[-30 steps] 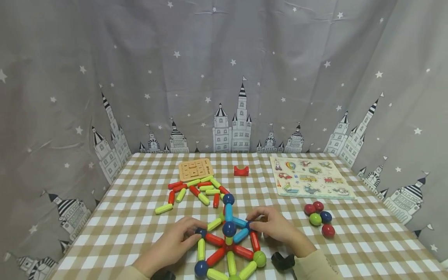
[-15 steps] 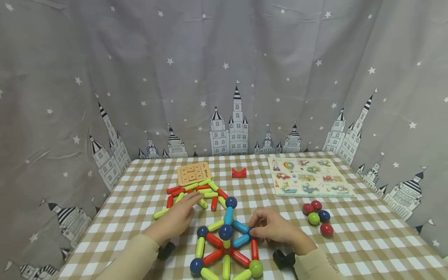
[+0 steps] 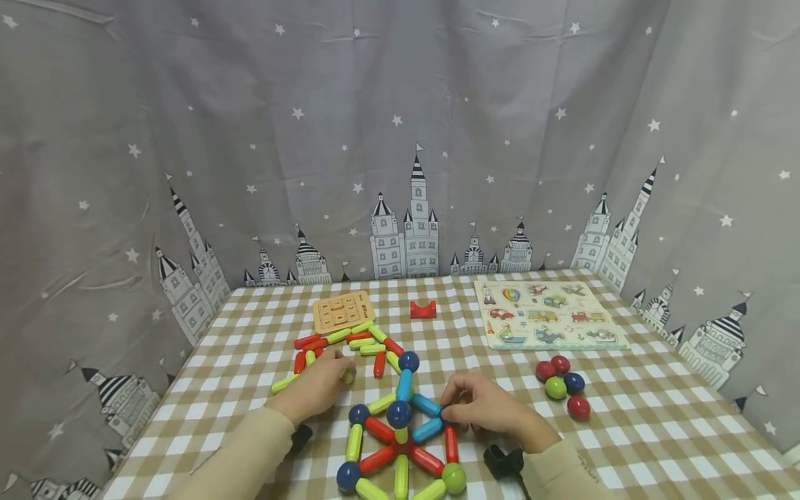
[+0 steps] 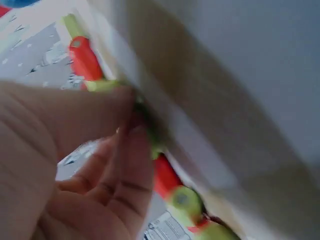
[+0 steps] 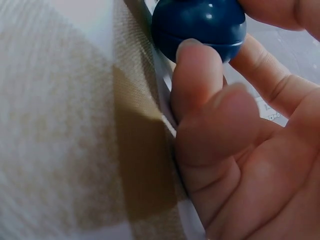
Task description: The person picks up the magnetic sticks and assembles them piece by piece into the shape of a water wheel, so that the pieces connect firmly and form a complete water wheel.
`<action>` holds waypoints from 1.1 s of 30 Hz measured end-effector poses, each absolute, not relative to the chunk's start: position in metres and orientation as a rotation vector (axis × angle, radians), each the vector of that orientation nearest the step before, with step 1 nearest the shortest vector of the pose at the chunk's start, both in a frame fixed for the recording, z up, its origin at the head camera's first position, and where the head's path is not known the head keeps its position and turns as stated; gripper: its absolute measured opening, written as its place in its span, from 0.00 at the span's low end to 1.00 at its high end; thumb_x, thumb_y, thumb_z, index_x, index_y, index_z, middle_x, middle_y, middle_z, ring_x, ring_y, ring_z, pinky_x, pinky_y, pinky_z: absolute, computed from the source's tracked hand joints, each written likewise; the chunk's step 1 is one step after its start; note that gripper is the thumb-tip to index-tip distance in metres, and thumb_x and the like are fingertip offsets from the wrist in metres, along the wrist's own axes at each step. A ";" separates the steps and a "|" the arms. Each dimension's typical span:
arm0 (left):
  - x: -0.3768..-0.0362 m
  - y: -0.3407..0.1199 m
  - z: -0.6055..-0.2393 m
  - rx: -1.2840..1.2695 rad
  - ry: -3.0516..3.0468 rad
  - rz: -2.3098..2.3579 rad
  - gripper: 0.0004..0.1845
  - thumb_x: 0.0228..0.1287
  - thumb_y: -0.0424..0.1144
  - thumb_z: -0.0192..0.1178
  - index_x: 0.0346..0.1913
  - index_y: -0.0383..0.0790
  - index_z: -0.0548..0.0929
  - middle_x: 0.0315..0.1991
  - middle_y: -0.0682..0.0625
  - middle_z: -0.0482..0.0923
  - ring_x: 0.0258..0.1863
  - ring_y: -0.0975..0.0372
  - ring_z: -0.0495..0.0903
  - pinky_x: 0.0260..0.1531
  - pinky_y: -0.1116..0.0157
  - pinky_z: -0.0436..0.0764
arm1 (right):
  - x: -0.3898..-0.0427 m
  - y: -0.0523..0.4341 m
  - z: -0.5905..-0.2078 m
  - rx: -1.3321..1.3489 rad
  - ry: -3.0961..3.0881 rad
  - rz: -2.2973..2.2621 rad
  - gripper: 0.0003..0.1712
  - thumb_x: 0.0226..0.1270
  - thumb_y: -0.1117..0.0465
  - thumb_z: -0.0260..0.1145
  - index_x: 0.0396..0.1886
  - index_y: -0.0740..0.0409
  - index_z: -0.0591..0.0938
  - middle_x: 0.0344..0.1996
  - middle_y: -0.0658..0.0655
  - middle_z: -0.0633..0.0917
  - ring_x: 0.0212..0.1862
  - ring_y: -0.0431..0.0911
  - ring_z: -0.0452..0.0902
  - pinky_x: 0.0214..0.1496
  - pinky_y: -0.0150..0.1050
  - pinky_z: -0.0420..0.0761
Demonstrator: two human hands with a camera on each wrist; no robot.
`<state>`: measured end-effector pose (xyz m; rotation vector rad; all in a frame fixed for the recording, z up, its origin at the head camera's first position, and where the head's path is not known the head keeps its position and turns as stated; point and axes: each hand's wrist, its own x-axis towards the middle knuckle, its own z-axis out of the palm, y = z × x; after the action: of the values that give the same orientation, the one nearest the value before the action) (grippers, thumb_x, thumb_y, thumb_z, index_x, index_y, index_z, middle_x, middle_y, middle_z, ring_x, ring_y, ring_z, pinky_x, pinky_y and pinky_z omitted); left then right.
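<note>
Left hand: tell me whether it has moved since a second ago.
Yes. The left hand left the ball-and-stick wheel and went up-left to the loose sticks.

No lettering, brand or number can be read: the marks on the tan wooden board (image 3: pixel 342 311) beside the red block (image 3: pixel 423 310) are too small.

Star-and-castle grey curtain (image 3: pixel 400 139), checked tablecloth (image 3: pixel 656 417)

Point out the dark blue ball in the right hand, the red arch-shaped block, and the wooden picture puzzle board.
dark blue ball (image 5: pixel 200 22), right wrist view, its front face
red arch-shaped block (image 3: pixel 423 310), head view, its middle
wooden picture puzzle board (image 3: pixel 615 339), head view, near right corner
</note>
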<state>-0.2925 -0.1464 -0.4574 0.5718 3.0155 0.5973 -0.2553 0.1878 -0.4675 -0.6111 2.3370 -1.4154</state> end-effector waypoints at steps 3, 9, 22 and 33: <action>-0.296 -0.150 -0.459 0.595 3.037 0.610 0.09 0.64 0.27 0.69 0.45 0.40 0.87 0.43 0.47 0.73 0.40 0.60 0.77 0.49 0.56 0.83 | -0.257 0.188 -0.467 -0.604 2.343 -1.409 0.08 0.65 0.59 0.72 0.41 0.55 0.84 0.36 0.52 0.84 0.26 0.44 0.76 0.23 0.35 0.74; -0.302 -0.158 -0.464 0.537 3.015 0.698 0.10 0.70 0.38 0.67 0.51 0.47 0.82 0.47 0.49 0.77 0.46 0.59 0.81 0.53 0.53 0.83 | -0.259 0.185 -0.470 -0.621 2.323 -1.420 0.08 0.66 0.60 0.72 0.41 0.56 0.83 0.36 0.52 0.84 0.25 0.42 0.75 0.23 0.34 0.74; -0.251 -0.160 -0.441 0.697 2.824 1.139 0.12 0.76 0.45 0.60 0.57 0.50 0.78 0.48 0.57 0.84 0.48 0.64 0.83 0.49 0.60 0.83 | -0.264 0.184 -0.462 -0.649 2.351 -1.408 0.08 0.65 0.59 0.72 0.40 0.55 0.83 0.36 0.53 0.84 0.25 0.42 0.74 0.23 0.34 0.73; -0.242 -0.163 -0.453 0.851 2.747 1.137 0.16 0.76 0.49 0.59 0.59 0.46 0.77 0.49 0.57 0.87 0.47 0.66 0.85 0.46 0.67 0.83 | -0.259 0.185 -0.464 -0.618 2.344 -1.409 0.08 0.65 0.59 0.72 0.40 0.55 0.83 0.37 0.53 0.84 0.25 0.42 0.75 0.23 0.35 0.74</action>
<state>-0.2419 -0.1632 -0.4531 0.8514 2.7474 1.1375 -0.2591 0.1854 -0.4641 -0.6185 2.3443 -1.4095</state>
